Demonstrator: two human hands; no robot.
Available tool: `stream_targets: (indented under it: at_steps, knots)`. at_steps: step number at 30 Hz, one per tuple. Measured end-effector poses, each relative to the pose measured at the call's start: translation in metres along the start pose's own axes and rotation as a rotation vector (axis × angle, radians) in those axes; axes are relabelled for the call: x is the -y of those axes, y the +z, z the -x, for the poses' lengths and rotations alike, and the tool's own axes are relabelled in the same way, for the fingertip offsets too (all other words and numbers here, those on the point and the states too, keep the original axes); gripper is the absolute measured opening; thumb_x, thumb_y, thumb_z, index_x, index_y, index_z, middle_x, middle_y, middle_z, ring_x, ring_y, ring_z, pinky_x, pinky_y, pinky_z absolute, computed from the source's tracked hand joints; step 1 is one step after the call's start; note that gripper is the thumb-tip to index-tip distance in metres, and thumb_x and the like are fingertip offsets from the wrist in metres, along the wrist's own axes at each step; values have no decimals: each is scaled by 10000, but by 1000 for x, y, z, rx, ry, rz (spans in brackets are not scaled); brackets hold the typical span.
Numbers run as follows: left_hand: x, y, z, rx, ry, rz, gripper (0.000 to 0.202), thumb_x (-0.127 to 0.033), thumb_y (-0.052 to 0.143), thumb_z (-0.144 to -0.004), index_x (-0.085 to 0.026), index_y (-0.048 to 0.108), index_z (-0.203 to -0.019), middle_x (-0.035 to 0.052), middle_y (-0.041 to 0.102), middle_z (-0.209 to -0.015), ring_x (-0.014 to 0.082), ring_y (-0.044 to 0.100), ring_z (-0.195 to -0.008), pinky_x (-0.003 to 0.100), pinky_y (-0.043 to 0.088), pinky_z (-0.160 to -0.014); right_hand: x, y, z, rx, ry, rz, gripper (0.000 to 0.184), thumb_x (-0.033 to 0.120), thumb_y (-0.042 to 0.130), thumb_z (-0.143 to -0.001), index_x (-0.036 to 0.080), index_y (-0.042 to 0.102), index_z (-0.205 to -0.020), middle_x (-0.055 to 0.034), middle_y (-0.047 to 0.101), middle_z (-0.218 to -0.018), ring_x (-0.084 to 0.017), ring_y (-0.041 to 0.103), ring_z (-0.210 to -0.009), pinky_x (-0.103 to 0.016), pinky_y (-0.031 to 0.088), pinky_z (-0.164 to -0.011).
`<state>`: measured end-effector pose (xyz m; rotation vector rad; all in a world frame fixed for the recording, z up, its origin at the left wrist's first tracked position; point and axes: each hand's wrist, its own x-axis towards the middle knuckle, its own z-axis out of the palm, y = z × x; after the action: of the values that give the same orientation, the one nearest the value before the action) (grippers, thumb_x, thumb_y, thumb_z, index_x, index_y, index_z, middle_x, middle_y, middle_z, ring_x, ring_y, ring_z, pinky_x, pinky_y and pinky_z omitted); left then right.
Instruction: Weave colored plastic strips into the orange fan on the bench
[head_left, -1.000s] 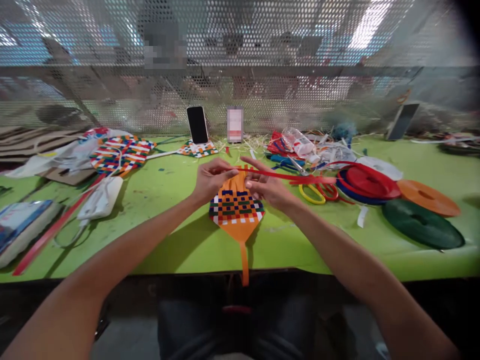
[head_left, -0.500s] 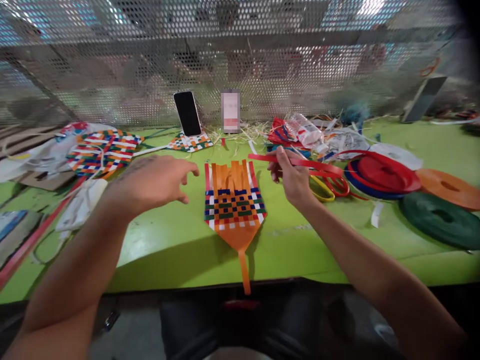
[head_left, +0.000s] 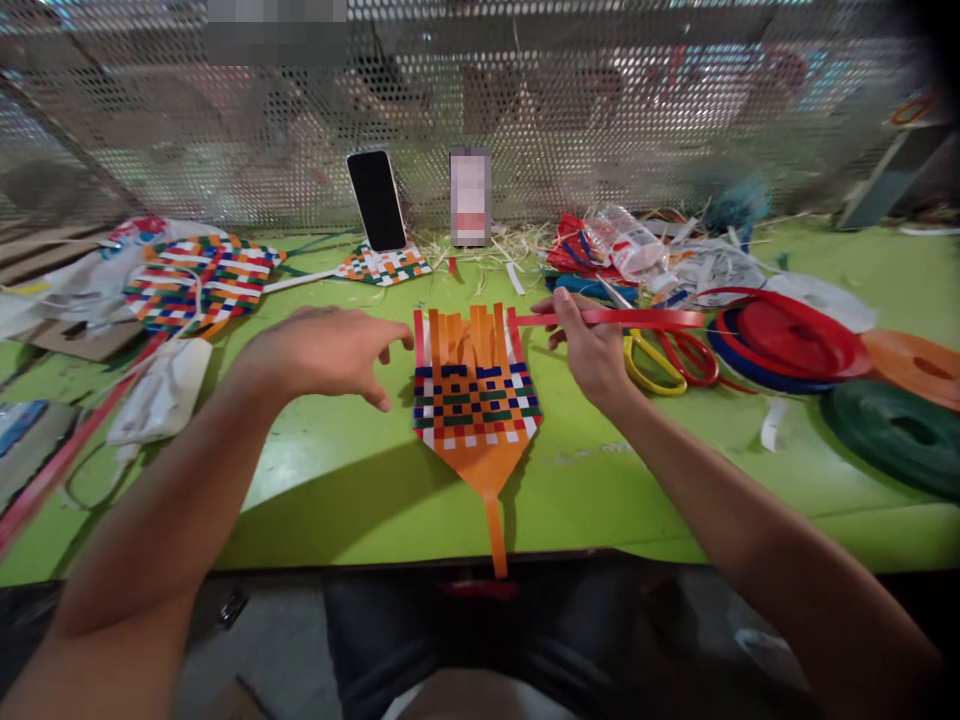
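Note:
A woven fan [head_left: 478,410] of orange, blue, green, red and white plastic strips lies on the green table [head_left: 315,500], its orange handle strip [head_left: 495,535] pointing at me. Loose orange and red strip ends stand up along its far side. My right hand [head_left: 592,345] pinches a red strip [head_left: 652,318], whose left end reaches the fan's upper right edge. On the other side, my left hand [head_left: 330,355] hovers by the upper left corner with thumb and fingers apart, holding nothing.
Behind my right hand lie yellow-and-red-handled scissors [head_left: 660,362]. Coils of red [head_left: 795,335], orange [head_left: 919,365] and green strip [head_left: 896,435] sit at right. Two phones, one dark [head_left: 376,202], lean on the mesh. A finished woven piece [head_left: 202,285] and a white power strip [head_left: 159,390] are at left.
The red strip's left end has come to the fan's upper right edge. My left hand has moved nearer the fan's left corner. The whole view has shifted slightly.

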<state>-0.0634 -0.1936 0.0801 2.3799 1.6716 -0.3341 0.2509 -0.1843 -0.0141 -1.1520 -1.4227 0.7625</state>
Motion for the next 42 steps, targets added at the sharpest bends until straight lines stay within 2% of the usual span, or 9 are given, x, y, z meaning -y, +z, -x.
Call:
stream_targets:
  at_steps: [2, 4, 7, 10, 12, 16, 22, 30, 42]
  knots:
    - [-13, 0, 0, -58, -50, 61, 667, -692, 884, -678, -383, 744, -1252, 29, 824, -1115, 348, 741, -1022, 389, 482, -884, -2, -4, -5, -40, -74, 22, 509, 746, 570, -1013, 276, 759, -1067, -78, 710, -1018, -224, 681, -942, -339, 572, -737]
    - [-29, 5, -1, -162, -131, 117, 624, -771, 776, -779, -342, 737, -1232, 54, 805, -1158, 348, 728, -1051, 409, 494, -895, -3, -14, -10, -2, -65, 11, 450, 696, 575, -1030, 290, 749, -1117, -61, 658, -909, -214, 648, -852, -347, 546, -711]
    - [-43, 27, -3, -260, -157, 191, 731, -826, 760, -767, -285, 692, -1254, 103, 751, -1234, 362, 695, -1117, 433, 515, -927, 0, -31, -15, 291, 121, 18, 422, 659, 661, -991, 266, 765, -1104, 5, 497, -686, -162, 474, -595, -322, 410, -554]
    - [-40, 58, -6, -226, -114, 262, 803, -836, 804, -704, -262, 658, -1246, 124, 687, -1297, 381, 647, -1202, 463, 527, -973, 3, -43, -13, 602, 258, 146, 450, 601, 854, -842, 229, 786, -1087, 47, 447, -649, -126, 389, -563, -305, 324, -538]
    - [-33, 77, -8, -218, -89, 293, 786, -815, 807, -715, -250, 648, -1237, 130, 654, -1313, 386, 615, -1241, 485, 524, -1009, 3, -43, -10, 688, 281, 248, 485, 554, 924, -757, 217, 783, -1076, 55, 470, -669, -125, 421, -593, -299, 340, -567]
    - [-23, 97, -11, -285, -26, 309, 670, -795, 743, -814, -241, 649, -1178, 121, 624, -1296, 369, 563, -1288, 499, 504, -1055, -3, -33, -5, 683, 338, 345, 475, 490, 952, -691, 194, 746, -1000, 6, 620, -758, -172, 567, -686, -319, 437, -632]
    - [-23, 100, -9, -309, 27, 362, 667, -794, 749, -832, -231, 651, -1174, 114, 631, -1273, 357, 563, -1237, 512, 495, -1053, -8, -26, -1, 623, 308, 328, 397, 445, 955, -680, 215, 734, -917, -45, 737, -859, -240, 671, -797, -362, 513, -711]
    - [-26, 100, -3, -339, 69, 379, 572, -711, 783, -870, -225, 682, -1155, 105, 663, -1199, 332, 577, -1185, 475, 493, -1020, -5, -21, 6, 575, 239, 398, 299, 429, 906, -768, 217, 736, -895, -55, 762, -915, -241, 679, -820, -368, 504, -746]
    - [-27, 100, -3, -341, 55, 391, 542, -709, 772, -883, -227, 685, -1114, 99, 671, -1170, 332, 576, -1168, 468, 491, -997, 5, -20, 4, 632, 204, 487, 469, 474, 984, -651, 220, 742, -963, -61, 755, -981, -267, 667, -898, -372, 489, -777]
